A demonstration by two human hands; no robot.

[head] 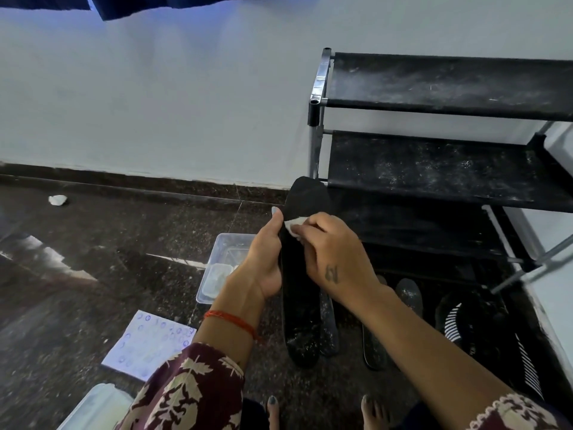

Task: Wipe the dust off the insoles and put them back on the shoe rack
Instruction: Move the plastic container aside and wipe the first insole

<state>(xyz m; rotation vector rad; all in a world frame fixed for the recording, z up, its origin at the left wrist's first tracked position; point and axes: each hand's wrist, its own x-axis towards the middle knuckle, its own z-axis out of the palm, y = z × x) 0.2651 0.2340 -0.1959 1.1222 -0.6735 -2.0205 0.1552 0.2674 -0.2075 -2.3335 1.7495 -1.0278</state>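
My left hand (263, 259) grips the left edge of a long black insole (302, 305), held lengthwise in front of me with its toe end pointing away. White dust speckles its near end. My right hand (328, 252) pinches a small white wipe (293, 226) and presses it on the insole's upper part. Two more dusty insoles (409, 296) lie on the floor under my right arm. The black shoe rack (434, 169) with dusty fabric shelves stands at the right against the wall.
A clear plastic tub (217, 274) with wipes sits on the dark floor left of my hands. A printed sheet (145, 342) and another container (93, 405) lie nearer. A crumpled wipe (58, 200) lies by the wall. Striped slippers (465, 324) sit under the rack.
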